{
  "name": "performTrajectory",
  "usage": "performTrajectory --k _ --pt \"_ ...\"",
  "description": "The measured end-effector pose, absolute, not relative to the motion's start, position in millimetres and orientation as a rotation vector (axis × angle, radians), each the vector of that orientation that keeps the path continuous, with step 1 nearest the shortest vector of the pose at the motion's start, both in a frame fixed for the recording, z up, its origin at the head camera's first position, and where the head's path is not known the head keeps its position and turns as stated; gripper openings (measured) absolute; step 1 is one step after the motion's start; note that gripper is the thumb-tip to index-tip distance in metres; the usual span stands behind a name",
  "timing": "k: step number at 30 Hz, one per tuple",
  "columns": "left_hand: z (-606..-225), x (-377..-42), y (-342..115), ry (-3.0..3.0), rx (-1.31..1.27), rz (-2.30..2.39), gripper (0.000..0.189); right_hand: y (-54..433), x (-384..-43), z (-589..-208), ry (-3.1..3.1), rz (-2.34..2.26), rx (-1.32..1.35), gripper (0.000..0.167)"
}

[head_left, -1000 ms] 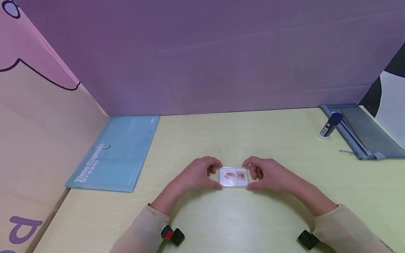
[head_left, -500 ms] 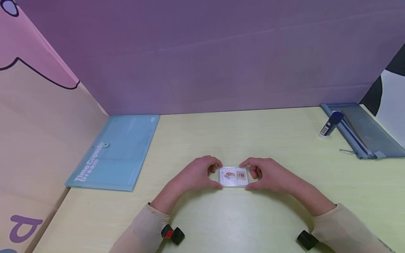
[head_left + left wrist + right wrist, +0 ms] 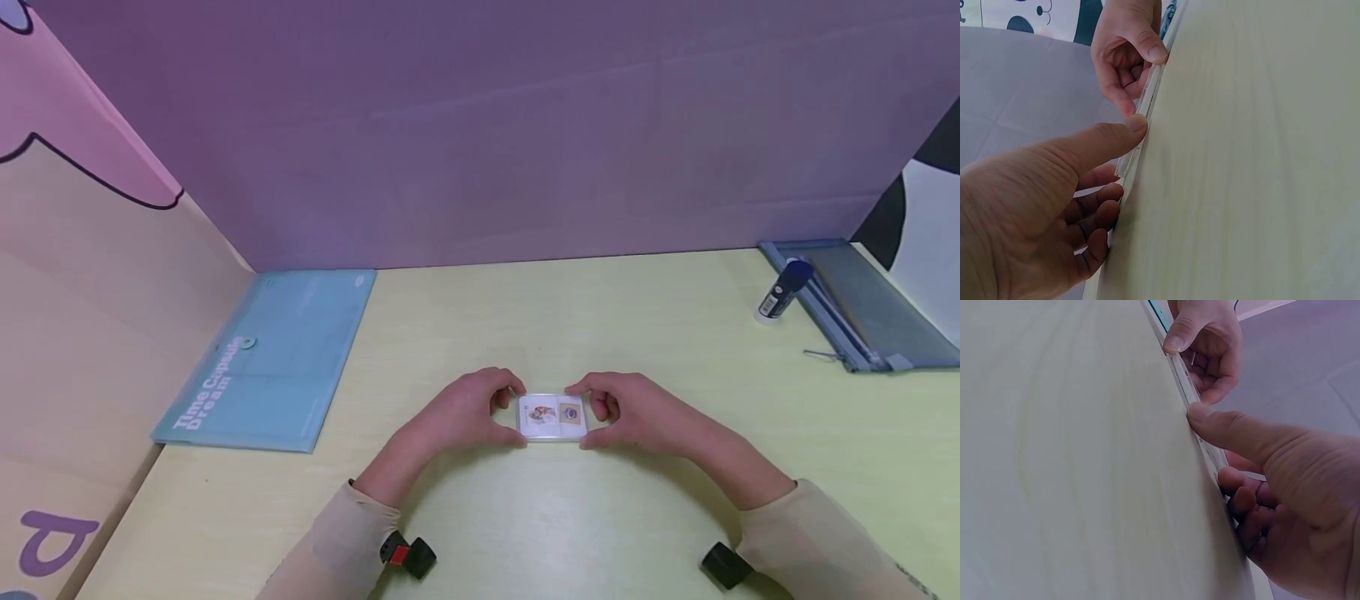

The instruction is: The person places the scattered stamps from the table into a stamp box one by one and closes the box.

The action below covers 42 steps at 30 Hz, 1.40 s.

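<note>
A small clear rectangular case (image 3: 552,417) with two little printed pictures inside lies flat, low at the tabletop. My left hand (image 3: 472,410) pinches its left end, thumb on the near edge and index finger on the far edge. The right hand (image 3: 637,414) grips the opposite end in the same way. In the left wrist view the thin side of the case (image 3: 1138,134) runs between both thumbs. The right wrist view shows that same clear edge (image 3: 1186,384) from the other side, with my right thumb pressed against it. Both hands' other fingers curl loosely.
On the left of the table lies a light blue document folder (image 3: 285,367). A dark blue glue stick (image 3: 783,292) leans at the far right, its cap over a grey-blue zip pouch (image 3: 885,300). A purple panel (image 3: 510,133) stands along the back.
The right index finger has shifted slightly left along the case's far edge. Both hands keep their hold, and the case stays in place; the head view tilts slightly.
</note>
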<state>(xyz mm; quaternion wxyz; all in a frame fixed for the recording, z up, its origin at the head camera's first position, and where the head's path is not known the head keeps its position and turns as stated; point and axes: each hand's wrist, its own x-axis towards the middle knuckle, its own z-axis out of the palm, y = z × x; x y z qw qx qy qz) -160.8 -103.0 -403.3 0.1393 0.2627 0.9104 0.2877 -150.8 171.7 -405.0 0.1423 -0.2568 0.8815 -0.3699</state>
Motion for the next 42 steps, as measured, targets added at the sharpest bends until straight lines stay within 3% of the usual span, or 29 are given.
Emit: performTrajectory --k 42 --pt "-412.7 -159.8 -124.3 2.517 0.732 1.100 0.046 168.6 -151.2 -416.5 2.559 -1.089 -0.728 0.056"
